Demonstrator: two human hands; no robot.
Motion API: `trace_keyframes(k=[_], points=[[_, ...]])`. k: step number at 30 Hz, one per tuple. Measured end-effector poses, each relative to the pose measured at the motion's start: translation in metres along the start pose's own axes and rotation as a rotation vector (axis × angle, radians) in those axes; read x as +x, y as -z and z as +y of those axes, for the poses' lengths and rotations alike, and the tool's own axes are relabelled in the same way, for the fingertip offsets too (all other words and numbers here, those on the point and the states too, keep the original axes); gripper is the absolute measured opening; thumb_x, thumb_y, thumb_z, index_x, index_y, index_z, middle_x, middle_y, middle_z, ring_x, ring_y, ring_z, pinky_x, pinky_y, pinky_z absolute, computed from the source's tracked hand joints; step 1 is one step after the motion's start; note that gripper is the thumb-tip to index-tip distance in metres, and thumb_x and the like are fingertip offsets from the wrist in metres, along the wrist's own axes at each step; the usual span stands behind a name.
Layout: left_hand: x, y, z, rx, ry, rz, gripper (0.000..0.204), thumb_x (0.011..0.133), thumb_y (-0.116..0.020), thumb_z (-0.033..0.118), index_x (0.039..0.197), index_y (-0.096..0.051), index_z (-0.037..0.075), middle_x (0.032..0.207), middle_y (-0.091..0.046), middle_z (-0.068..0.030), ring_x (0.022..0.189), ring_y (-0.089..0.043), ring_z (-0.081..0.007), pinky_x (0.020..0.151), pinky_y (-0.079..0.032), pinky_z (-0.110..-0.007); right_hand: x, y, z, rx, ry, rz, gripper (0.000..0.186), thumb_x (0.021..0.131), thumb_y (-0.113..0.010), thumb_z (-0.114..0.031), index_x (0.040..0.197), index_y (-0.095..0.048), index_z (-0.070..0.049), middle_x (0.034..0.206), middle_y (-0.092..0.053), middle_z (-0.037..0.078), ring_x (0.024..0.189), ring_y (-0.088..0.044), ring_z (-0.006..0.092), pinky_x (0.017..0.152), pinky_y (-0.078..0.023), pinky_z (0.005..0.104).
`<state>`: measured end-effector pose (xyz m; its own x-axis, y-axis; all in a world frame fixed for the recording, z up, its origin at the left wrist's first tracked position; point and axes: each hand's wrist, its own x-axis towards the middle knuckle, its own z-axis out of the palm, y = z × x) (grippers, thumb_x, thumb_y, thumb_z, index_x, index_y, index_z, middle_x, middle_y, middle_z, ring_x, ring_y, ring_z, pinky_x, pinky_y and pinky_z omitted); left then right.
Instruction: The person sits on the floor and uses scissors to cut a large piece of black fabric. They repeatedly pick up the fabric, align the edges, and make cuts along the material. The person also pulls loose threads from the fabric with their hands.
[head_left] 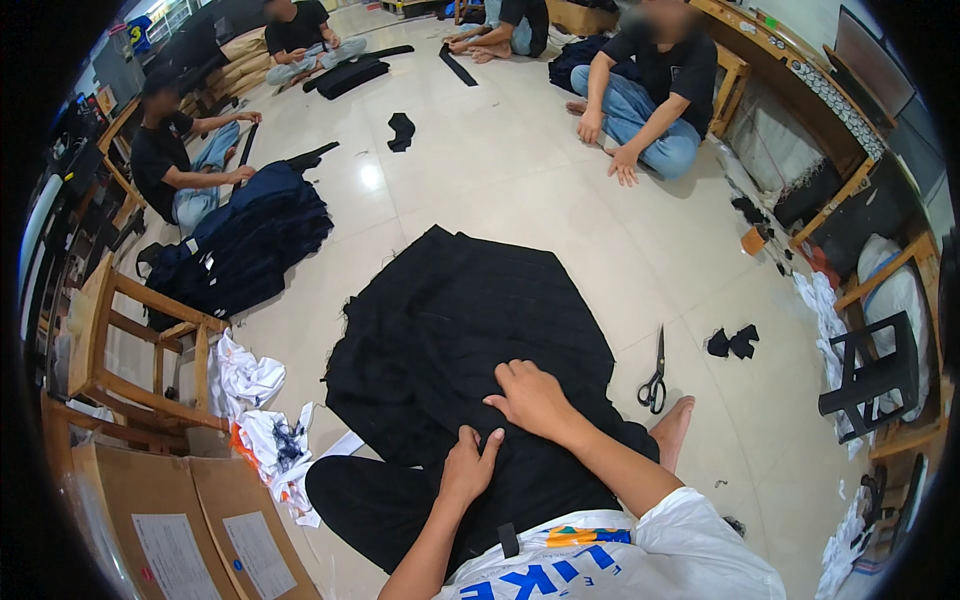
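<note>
A large piece of black cloth [470,310] is spread over the floor and across my lap, with a frayed left edge. My right hand [535,400] rests palm down on its near part, fingers slightly bent and thumb held apart. Just below and left of it, my left hand [468,465] touches the same cloth, its thumb and forefinger apart. The undersides of the fingers are hidden. To the right of the cloth lies a pair of scissors [656,380] with black handles, close to my bare foot [673,432].
Small black scraps [733,343] lie beyond the scissors. A dark garment pile [245,240], wooden stool [140,350], white cloths [245,375] and cardboard boxes [180,520] stand left. A black plastic stool [875,375] is at right. Several people sit on the floor ahead.
</note>
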<state>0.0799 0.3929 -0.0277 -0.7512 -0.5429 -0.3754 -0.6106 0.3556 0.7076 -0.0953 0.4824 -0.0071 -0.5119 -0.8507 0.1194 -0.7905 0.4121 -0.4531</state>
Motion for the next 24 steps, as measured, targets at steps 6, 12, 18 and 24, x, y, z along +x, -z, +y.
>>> trace_keyframes(k=[6,12,18,24], points=[[-0.002,-0.006,-0.003,-0.150,-0.127,0.092,0.041,0.110,-0.056,0.035,0.088,-0.051,0.000,0.071,-0.061,-0.0248,0.063,-0.060,-0.0398,0.062,-0.047,-0.047,-0.001,0.000,0.000,-0.006,0.111,0.127,0.024,0.101,-0.067,-0.026,0.098,-0.060,-0.004,0.092,-0.065,0.014,0.088,-0.068,0.0355,0.070,-0.055,0.0458],[-0.034,0.031,0.040,-0.318,-0.205,-0.031,0.038,0.109,-0.059,0.026,0.083,-0.050,0.000,0.063,-0.050,-0.0170,0.056,-0.042,-0.0182,0.055,-0.041,-0.037,-0.015,0.055,-0.018,0.310,-0.065,0.202,0.027,0.101,-0.070,-0.023,0.093,-0.055,-0.003,0.079,-0.062,0.020,0.071,-0.063,0.0442,0.062,-0.049,0.0489],[-0.077,0.034,0.078,-0.163,-0.392,-0.545,0.035,0.107,-0.059,0.031,0.088,-0.067,0.003,0.073,-0.069,-0.0192,0.063,-0.068,-0.0382,0.060,-0.053,-0.045,-0.093,0.143,-0.027,0.176,-0.308,-0.325,0.027,0.095,-0.076,-0.024,0.092,-0.059,-0.002,0.082,-0.071,0.022,0.080,-0.069,0.0456,0.069,-0.052,0.0539],[-0.071,0.026,0.067,-0.110,-0.368,-0.905,0.041,0.107,-0.061,0.043,0.098,-0.075,0.006,0.075,-0.073,-0.0134,0.067,-0.072,-0.0263,0.064,-0.056,-0.038,-0.122,0.118,-0.004,0.029,-0.281,-0.813,0.028,0.085,-0.085,-0.024,0.089,-0.065,-0.005,0.081,-0.072,0.017,0.080,-0.072,0.0391,0.066,-0.053,0.0479]])
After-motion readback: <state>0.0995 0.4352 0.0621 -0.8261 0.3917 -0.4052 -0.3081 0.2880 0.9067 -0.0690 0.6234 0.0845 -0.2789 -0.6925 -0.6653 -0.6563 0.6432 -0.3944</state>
